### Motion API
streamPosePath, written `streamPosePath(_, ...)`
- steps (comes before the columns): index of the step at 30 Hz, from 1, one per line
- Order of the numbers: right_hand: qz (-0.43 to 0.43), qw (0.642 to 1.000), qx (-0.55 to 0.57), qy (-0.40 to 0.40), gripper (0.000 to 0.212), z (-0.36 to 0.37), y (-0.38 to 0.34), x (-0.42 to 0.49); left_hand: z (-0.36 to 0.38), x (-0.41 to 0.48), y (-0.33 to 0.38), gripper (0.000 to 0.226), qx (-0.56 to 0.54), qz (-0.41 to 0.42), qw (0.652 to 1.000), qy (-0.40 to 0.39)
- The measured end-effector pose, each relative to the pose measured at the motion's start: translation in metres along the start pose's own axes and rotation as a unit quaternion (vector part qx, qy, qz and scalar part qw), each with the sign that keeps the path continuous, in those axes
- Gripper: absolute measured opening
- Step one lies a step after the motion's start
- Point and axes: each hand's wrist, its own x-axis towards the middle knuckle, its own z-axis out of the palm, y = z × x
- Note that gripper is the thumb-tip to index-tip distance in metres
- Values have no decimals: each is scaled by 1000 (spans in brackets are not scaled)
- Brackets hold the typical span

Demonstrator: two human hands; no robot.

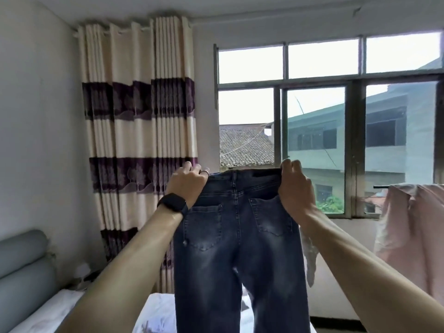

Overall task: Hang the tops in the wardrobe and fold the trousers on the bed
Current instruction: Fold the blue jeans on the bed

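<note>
A pair of dark blue-grey jeans point(240, 236) hangs in the air in front of me, back pockets facing me, legs dropping toward the bed point(156, 313). My left hand point(187, 182), with a black watch on the wrist, grips the left end of the waistband. At the right end of the waistband, my right hand point(294, 186) grips the denim. A pale pink top point(413, 234) hangs on a rail at the right edge. The jeans hide the middle of the bed.
A grey padded headboard point(24, 272) stands at the lower left. Striped cream and purple curtains point(139, 131) hang by the wall. A wide window point(324, 131) fills the right side. A whitish garment point(310, 258) hangs just right of the jeans.
</note>
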Motion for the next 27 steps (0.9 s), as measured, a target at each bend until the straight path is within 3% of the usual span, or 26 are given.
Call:
streamPosePath(6,-48,996,44,57,28,-23,2,-20,-19,-17,-15,48,-30,48,991,121)
streamPosePath(11,-109,993,-1,52,47,-35,26,-140,-28,-132,25,44,-102,81,984,118)
streamPosePath(14,-153,987,-40,8,45,-36,46,-232,-36,-220,63,33,-118,101,984,85)
streamPosePath(20,-142,976,9,-165,35,-56,88,-462,-82,-432,176,22,-208,144,966,-61)
streamPosePath(22,-116,962,10,-245,34,-72,93,-546,-105,-504,208,14,-224,167,948,-151)
streamPosePath(27,-93,905,-4,-415,24,-117,103,-686,-146,-630,271,29,-265,220,884,-316)
